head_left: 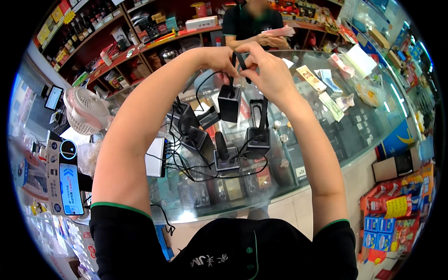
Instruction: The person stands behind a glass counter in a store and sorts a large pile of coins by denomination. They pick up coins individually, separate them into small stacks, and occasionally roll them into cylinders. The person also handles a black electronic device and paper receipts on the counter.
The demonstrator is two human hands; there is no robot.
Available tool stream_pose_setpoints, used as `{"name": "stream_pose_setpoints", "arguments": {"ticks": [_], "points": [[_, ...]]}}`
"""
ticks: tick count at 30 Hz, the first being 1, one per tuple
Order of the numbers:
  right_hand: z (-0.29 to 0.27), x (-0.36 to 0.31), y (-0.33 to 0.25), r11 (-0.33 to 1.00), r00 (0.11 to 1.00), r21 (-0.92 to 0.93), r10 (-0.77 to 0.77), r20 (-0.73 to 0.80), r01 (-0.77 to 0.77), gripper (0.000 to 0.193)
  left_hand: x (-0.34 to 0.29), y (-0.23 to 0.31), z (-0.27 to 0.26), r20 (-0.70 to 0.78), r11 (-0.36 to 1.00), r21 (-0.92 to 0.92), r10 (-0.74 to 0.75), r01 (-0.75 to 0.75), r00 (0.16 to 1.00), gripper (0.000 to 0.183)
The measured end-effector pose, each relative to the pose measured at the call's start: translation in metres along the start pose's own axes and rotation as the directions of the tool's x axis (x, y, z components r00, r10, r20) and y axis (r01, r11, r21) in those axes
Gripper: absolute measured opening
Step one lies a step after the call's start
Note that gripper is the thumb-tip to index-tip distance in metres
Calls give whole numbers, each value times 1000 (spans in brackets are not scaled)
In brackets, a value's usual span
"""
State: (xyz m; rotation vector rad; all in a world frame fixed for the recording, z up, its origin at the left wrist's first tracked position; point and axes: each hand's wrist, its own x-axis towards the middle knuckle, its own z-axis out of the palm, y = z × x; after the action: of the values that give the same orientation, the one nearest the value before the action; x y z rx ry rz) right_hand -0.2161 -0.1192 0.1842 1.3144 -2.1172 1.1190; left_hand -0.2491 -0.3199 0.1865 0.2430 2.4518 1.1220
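Observation:
Both my hands are raised over the glass counter (pixel 298 140), gripping a narrow black strap (pixel 241 61). My left hand (pixel 219 60) has its fingers closed at the strap's left side. With thumb and forefinger, my right hand (pixel 268 70) pinches the strap's right side. Just below them is a black box-shaped device (pixel 229 103), which the strap seems to run down to. Around it stand several similar black devices, among them one with a tall strap loop (pixel 258 140) and a lower one (pixel 227 159). Black cables link some of them to a white multi-port box (pixel 155 157).
A pink-white fan (pixel 86 109) and a lit phone (pixel 71 189) are at the left. Banknotes (pixel 311 78) and a white notebook (pixel 360 60) lie at the counter's far right. Across the counter, a person (pixel 254 25) holds a stack of pink paper. Packaged goods (pixel 387 205) sit lower right.

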Motion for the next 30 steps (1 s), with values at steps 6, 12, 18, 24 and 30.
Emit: {"name": "stream_pose_setpoints", "arguments": {"ticks": [6,12,18,24,30], "points": [[18,-6,-8,962,953,46,272,-131,-268,35,-8,-1,1,42,995,100,-10,6,999,16],[28,-9,-5,911,910,19,413,-33,-413,15,-12,5,1,23,988,157,-2,-2,1000,20],[43,-4,17,908,907,44,412,89,-416,11,-8,7,-6,113,980,196,-62,39,992,18],[45,2,15,929,914,46,351,204,-367,18,-3,-2,-11,140,978,206,-68,38,988,18],[43,8,11,930,901,34,344,264,-365,21,-9,2,-11,150,986,164,-55,30,987,21]]}}
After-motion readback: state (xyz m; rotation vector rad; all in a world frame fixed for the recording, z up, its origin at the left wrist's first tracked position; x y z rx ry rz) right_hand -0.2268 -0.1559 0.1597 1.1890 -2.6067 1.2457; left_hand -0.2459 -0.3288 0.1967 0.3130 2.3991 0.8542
